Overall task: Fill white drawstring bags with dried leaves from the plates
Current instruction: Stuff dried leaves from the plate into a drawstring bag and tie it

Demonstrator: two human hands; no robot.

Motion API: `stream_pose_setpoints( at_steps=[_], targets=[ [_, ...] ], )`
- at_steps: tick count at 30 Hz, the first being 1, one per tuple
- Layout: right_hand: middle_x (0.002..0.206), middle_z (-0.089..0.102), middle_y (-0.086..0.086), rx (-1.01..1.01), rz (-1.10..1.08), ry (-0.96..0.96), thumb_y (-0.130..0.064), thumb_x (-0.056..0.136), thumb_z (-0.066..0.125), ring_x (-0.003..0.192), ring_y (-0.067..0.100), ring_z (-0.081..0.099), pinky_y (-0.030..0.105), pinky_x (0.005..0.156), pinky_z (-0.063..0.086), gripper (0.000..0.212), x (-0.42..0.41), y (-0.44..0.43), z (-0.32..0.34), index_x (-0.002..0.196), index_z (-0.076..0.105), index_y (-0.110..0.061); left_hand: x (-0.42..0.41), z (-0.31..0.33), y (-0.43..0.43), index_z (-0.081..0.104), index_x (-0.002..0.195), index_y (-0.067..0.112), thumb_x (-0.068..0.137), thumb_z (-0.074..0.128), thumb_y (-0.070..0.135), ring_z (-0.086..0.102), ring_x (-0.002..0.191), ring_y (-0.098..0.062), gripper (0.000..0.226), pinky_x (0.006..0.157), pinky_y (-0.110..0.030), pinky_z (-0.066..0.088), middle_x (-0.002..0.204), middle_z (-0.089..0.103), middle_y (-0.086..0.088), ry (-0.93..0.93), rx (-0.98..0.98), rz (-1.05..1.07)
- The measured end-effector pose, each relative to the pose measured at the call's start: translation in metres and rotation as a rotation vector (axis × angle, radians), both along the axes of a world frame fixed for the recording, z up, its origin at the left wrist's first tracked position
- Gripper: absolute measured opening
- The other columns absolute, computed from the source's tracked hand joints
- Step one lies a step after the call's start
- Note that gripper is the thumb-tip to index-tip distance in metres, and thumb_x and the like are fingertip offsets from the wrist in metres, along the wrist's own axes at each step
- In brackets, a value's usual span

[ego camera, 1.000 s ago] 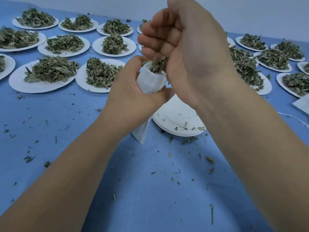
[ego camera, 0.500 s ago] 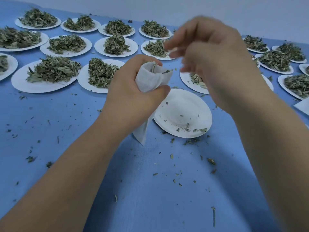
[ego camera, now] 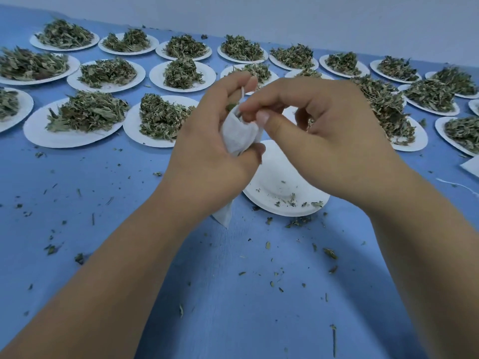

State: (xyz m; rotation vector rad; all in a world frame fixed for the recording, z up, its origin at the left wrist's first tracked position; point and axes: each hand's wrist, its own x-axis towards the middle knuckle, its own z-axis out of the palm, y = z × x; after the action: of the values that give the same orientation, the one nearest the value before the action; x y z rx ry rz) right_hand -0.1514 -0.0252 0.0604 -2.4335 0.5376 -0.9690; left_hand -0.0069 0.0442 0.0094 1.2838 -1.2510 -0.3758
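Note:
My left hand point(ego camera: 207, 151) grips a white drawstring bag point(ego camera: 239, 136) upright, fingers wrapped round its body; the bag's bottom corner hangs out below my palm. A bit of green leaf shows at the bag's mouth. My right hand point(ego camera: 324, 136) is at the mouth, its thumb and forefinger pinching the bag's rim, where a thin white drawstring point(ego camera: 242, 95) stands up. Just behind and below my hands lies a white paper plate point(ego camera: 285, 198) holding only leaf crumbs.
Several white plates heaped with dried leaves point(ego camera: 85, 112) fill the far half of the blue table point(ego camera: 129, 229), in rows from left to right. Leaf bits are scattered over the near table. A white bag's corner and string point(ego camera: 470, 167) lie at the right edge.
My right hand pushed leaves into the bag, lifted away, and has come back down to pinch the bag's mouth. My left hand kept its hold on the bag.

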Motion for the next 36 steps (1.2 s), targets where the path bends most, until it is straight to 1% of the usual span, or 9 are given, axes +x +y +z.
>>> stream_pose_setpoints(
  at_steps=[4, 7, 11, 13, 17, 20, 25, 30, 36],
  targets=[
    [0.097, 0.073, -0.016, 0.074, -0.088, -0.044, -0.011, 0.094, 0.064, 0.086, -0.002, 0.065, 0.007, 0.071, 0.040, 0.017, 0.004, -0.008, 0.013, 0.104, 0.075, -0.020, -0.001, 0.001, 0.002, 0.047, 0.132, 0.043, 0.078, 0.073, 0.007, 0.052, 0.122, 0.010, 0.070, 0.087, -0.002, 0.041, 0.125, 0.056, 0.034, -0.069, -0.022, 0.029],
    [0.089, 0.076, -0.014, 0.195, -0.133, 0.029, -0.027, 0.090, 0.073, 0.084, -0.001, 0.069, 0.010, 0.068, 0.045, 0.014, 0.011, -0.010, 0.018, 0.102, 0.070, -0.021, -0.002, 0.002, 0.003, 0.045, 0.135, 0.039, 0.078, 0.071, 0.003, 0.057, 0.116, 0.008, 0.072, 0.082, -0.004, 0.045, 0.123, 0.058, 0.036, -0.096, -0.032, 0.008],
    [0.078, 0.077, -0.010, 0.316, -0.166, 0.011, -0.029, 0.085, 0.080, 0.077, 0.004, 0.074, 0.032, 0.073, 0.059, 0.023, 0.020, -0.006, 0.019, 0.099, 0.064, -0.018, -0.001, 0.000, 0.003, 0.039, 0.144, 0.037, 0.079, 0.073, 0.006, 0.054, 0.114, 0.015, 0.080, 0.082, 0.001, 0.041, 0.124, 0.053, 0.040, -0.121, -0.026, -0.014],
    [0.079, 0.077, -0.010, 0.321, -0.198, -0.021, -0.030, 0.084, 0.081, 0.077, 0.007, 0.073, 0.035, 0.074, 0.059, 0.023, 0.022, -0.006, 0.018, 0.096, 0.064, -0.018, 0.000, -0.002, 0.003, 0.036, 0.148, 0.036, 0.079, 0.074, 0.009, 0.050, 0.119, 0.017, 0.084, 0.085, 0.002, 0.038, 0.129, 0.049, 0.042, -0.126, -0.013, -0.008],
    [0.088, 0.072, -0.011, 0.112, -0.138, -0.065, -0.013, 0.087, 0.072, 0.074, 0.007, 0.061, 0.017, 0.067, 0.046, 0.006, 0.019, -0.008, 0.020, 0.092, 0.070, -0.013, 0.003, -0.005, 0.001, 0.026, 0.153, 0.040, 0.080, 0.073, 0.011, 0.043, 0.130, 0.015, 0.092, 0.091, -0.002, 0.039, 0.134, 0.047, 0.041, -0.095, 0.022, -0.007],
    [0.094, 0.068, -0.019, 0.025, 0.047, 0.168, 0.002, 0.084, 0.062, 0.075, -0.005, 0.057, 0.007, 0.068, 0.041, 0.031, 0.011, -0.007, 0.024, 0.104, 0.074, -0.019, 0.003, -0.007, -0.003, 0.012, 0.159, 0.034, 0.081, 0.075, 0.007, 0.049, 0.128, 0.010, 0.104, 0.091, -0.009, 0.045, 0.142, 0.053, 0.022, -0.047, 0.062, -0.046],
    [0.096, 0.069, -0.024, -0.115, 0.094, 0.322, -0.008, 0.086, 0.066, 0.078, -0.007, 0.057, 0.002, 0.069, 0.037, 0.030, 0.008, -0.011, 0.032, 0.105, 0.076, -0.030, 0.004, -0.009, -0.004, 0.006, 0.160, 0.035, 0.083, 0.076, 0.013, 0.053, 0.118, 0.015, 0.106, 0.088, -0.008, 0.046, 0.127, 0.060, 0.022, -0.007, 0.060, -0.048],
    [0.096, 0.077, -0.014, -0.269, 0.075, 0.332, -0.009, 0.087, 0.064, 0.089, 0.006, 0.067, -0.001, 0.076, 0.030, 0.027, 0.014, -0.006, 0.034, 0.100, 0.081, -0.025, 0.004, -0.008, -0.003, 0.008, 0.160, 0.027, 0.084, 0.073, 0.003, 0.059, 0.121, 0.000, 0.103, 0.098, -0.023, 0.050, 0.122, 0.067, 0.012, 0.054, 0.059, -0.094],
    [0.078, 0.055, -0.034, -0.290, 0.056, 0.365, -0.010, 0.086, 0.067, 0.071, -0.025, 0.050, -0.003, 0.075, 0.025, 0.017, 0.007, -0.011, 0.035, 0.093, 0.078, -0.022, 0.004, -0.005, 0.000, 0.009, 0.159, 0.032, 0.087, 0.070, 0.004, 0.063, 0.117, -0.001, 0.099, 0.089, -0.015, 0.052, 0.127, 0.068, 0.008, 0.122, 0.088, -0.112]
  ],
)
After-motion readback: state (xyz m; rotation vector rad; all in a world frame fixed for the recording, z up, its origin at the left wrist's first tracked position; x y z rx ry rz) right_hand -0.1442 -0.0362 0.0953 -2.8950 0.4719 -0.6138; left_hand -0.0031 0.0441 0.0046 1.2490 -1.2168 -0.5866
